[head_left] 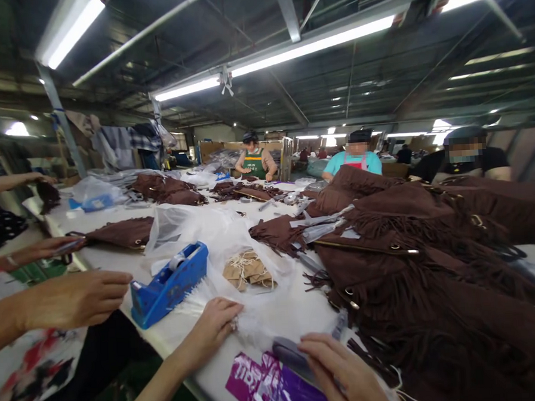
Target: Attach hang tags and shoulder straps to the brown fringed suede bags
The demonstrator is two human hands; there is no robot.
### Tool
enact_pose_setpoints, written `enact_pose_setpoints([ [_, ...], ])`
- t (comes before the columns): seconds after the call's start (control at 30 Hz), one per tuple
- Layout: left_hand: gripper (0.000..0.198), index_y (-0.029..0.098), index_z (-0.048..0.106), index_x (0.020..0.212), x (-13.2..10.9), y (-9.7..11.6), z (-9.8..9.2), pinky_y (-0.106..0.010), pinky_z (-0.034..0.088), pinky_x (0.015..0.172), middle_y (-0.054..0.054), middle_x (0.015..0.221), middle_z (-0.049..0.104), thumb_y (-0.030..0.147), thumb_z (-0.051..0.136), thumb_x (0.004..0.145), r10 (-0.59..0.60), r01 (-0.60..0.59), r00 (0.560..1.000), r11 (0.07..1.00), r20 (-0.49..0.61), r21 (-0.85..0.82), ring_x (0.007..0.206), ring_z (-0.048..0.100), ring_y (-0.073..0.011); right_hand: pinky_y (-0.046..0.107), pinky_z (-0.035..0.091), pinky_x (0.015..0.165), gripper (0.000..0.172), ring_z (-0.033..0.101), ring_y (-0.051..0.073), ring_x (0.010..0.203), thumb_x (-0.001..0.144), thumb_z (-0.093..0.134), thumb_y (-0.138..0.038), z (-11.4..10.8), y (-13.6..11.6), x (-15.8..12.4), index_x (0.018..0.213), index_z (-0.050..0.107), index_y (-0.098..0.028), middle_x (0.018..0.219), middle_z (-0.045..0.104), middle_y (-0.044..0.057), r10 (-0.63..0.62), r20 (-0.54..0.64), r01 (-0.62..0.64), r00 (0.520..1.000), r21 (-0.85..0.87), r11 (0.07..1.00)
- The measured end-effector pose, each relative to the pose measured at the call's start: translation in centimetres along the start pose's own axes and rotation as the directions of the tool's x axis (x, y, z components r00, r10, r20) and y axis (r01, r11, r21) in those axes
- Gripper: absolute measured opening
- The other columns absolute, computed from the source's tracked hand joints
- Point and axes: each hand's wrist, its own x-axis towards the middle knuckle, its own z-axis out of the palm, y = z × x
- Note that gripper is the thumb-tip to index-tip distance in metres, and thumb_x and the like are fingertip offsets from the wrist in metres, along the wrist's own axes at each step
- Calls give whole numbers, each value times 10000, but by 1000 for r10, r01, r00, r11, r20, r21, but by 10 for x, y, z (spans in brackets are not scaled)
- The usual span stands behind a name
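Note:
My left hand reaches over the table edge, its fingers pressed together at a bunch of thin white strings. Clear plastic film lies just past its fingertips. My right hand curves, fingers together, around a dark grey, smooth, strap-like thing; its exact kind I cannot make out. Under that thing is a shiny purple plastic packet with white lettering. Beside my right hand rises a heap of dark brown fringed bags with gold zips and rings.
A co-worker's hand is at a blue tape dispenser on the left. Brown paper tags with white strings lie in clear plastic. Another brown bag lies farther left. Several people work across the white table.

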Motion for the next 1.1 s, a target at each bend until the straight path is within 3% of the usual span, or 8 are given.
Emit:
enact_pose_setpoints([
  [0.1, 334, 243, 706, 1126, 7, 0, 1, -394, 372, 996, -89, 1095, 664, 204, 479, 885, -68, 66, 997, 996, -27, -67, 1067, 545, -266, 265, 496, 713, 264, 672, 209, 769, 959, 401, -261, 31, 6, 28, 976, 664, -244, 857, 715, 36, 56, 84, -50, 995, -65, 997],
  [0.2, 300, 239, 725, 1081, 10, -1, 2, -379, 374, 968, -87, 1072, 668, 233, 489, 896, -98, 95, 995, 990, -21, -101, 1048, 549, -261, 267, 456, 638, 185, 647, 204, 678, 929, 443, -257, 50, 16, 39, 876, 617, -222, 738, 687, 19, 139, 104, -117, 985, -190, 975],
  [0.3, 280, 241, 734, 1052, 9, 0, 2, -372, 363, 970, -87, 1053, 667, 239, 501, 897, -96, 91, 995, 986, -27, -137, 1046, 542, -260, 260, 405, 588, 99, 650, 207, 665, 895, 529, -241, 57, 16, 38, 852, 619, -236, 694, 685, -4, 193, 148, -131, 970, -350, 927],
  [0.5, 274, 250, 742, 1031, 9, 4, 0, -369, 353, 974, -77, 1036, 670, 230, 510, 885, -116, 108, 993, 976, -34, -188, 1040, 533, -258, 269, 298, 521, 143, 684, 231, 660, 802, 681, -180, 61, -6, 38, 685, 650, -255, 674, 713, -4, 235, 197, -44, 952, -671, 740],
  [0.67, 267, 257, 743, 1036, 9, 4, 1, -370, 354, 963, -79, 1042, 673, 246, 520, 890, -111, 104, 993, 979, -29, -176, 1043, 535, -263, 263, 324, 532, 176, 690, 213, 682, 801, 713, -136, 72, -5, 44, 901, 608, -236, 729, 691, -28, 189, 117, -55, 975, -698, 714],
  [0.83, 283, 237, 739, 1056, 8, 3, 1, -379, 353, 977, -92, 1071, 667, 228, 517, 879, -118, 112, 993, 981, -29, -161, 1055, 537, -268, 293, 243, 457, 140, 702, 207, 656, 868, 678, -117, 78, 0, 51, 840, 616, -239, 799, 697, -25, 157, 211, 72, 965, -786, 615],
  [0.97, 315, 236, 727, 1090, 7, 3, 0, -383, 357, 990, -94, 1085, 663, 233, 486, 888, -127, 121, 991, 979, -30, -163, 1065, 537, -264, 276, 304, 484, 146, 709, 207, 699, 846, 710, -126, 78, -8, 56, 892, 620, -230, 801, 720, -26, 199, 184, 19, 962, -778, 628],
  [1.1, 323, 238, 726, 1082, 8, -1, 3, -380, 369, 989, -90, 1087, 667, 215, 478, 877, -120, 111, 992, 980, -46, -163, 1064, 541, -257, 287, 275, 470, 198, 706, 196, 669, 866, 642, -38, 79, -10, 60, 844, 652, -234, 781, 720, -20, 199, 220, 61, 955, -802, 594],
])
